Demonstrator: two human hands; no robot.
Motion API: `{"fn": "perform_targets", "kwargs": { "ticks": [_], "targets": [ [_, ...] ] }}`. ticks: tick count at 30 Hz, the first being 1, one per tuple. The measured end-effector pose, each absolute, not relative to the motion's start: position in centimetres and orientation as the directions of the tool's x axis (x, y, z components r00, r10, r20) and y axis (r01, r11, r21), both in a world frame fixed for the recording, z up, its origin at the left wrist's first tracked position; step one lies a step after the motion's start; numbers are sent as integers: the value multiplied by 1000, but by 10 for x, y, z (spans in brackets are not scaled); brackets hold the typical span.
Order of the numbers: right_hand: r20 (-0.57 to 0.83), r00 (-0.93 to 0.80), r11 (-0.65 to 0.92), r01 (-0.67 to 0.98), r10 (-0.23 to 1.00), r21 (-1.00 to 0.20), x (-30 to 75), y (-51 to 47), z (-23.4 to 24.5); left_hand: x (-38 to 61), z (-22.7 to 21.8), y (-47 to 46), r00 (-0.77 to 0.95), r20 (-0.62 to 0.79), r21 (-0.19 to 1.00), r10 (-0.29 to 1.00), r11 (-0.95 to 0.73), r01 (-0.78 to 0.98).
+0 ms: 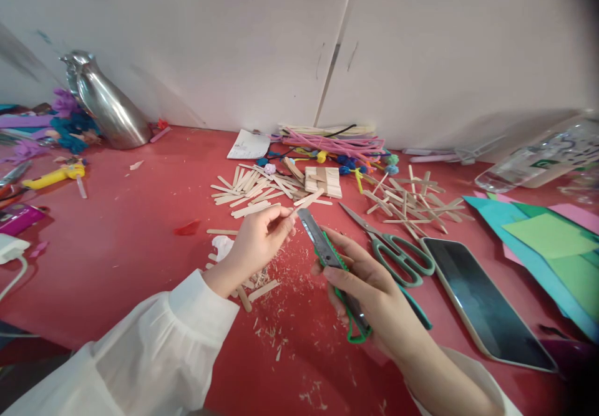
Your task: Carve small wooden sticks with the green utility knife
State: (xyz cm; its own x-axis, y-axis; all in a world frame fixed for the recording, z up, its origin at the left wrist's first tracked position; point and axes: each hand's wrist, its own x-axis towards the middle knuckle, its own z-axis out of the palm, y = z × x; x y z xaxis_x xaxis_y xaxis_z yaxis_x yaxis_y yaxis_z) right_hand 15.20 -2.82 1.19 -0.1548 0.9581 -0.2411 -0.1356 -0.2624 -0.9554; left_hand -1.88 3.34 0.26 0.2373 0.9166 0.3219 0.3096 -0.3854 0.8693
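My left hand [256, 241] pinches a wooden craft stick [306, 201] by one end and holds it just above the red table [116, 241]. My right hand [369, 291] grips a green utility knife [327, 257], its blade end pointing up at the stick's tip. Wood shavings [281, 279] lie scattered on the table below both hands. A few cut stick pieces [255, 291] rest beside my left wrist.
A heap of craft sticks [253, 188], a glued stick block [322, 181] and more sticks [412, 201] lie beyond the hands. Green scissors [393, 251] and a phone [482, 300] sit to the right, next to coloured paper [552, 247]. Pipe cleaners [332, 145], a steel jug [107, 104] and a glue gun [56, 176] stand farther back.
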Motion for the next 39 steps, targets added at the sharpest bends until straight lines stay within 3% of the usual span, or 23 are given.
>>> {"fn": "perform_targets", "kwargs": {
  "ticks": [5,9,15,20,24,31,39],
  "targets": [
    [-127,-109,-116,95,986,-989,152,-30,14,-20,4,33,186,427,777,885,-464,426],
    [-148,-119,-131,142,982,-981,153,-32,17,-19,7,31,151,467,742,871,-479,469],
    [-73,-88,-50,239,993,-970,150,-36,17,-19,7,28,114,497,729,860,-485,483],
    [-186,-93,-174,122,978,-977,153,-34,20,-24,8,33,66,532,695,844,-480,536],
    [-200,-105,-199,22,974,-980,156,-32,20,-28,14,37,-31,485,750,874,-398,528],
    [-235,-163,-251,-83,958,-964,151,-34,18,-20,10,33,71,451,797,889,-438,416],
    [-265,-162,-291,-170,951,-941,148,-36,20,-20,8,30,112,454,762,884,-451,464]
  ]
}}
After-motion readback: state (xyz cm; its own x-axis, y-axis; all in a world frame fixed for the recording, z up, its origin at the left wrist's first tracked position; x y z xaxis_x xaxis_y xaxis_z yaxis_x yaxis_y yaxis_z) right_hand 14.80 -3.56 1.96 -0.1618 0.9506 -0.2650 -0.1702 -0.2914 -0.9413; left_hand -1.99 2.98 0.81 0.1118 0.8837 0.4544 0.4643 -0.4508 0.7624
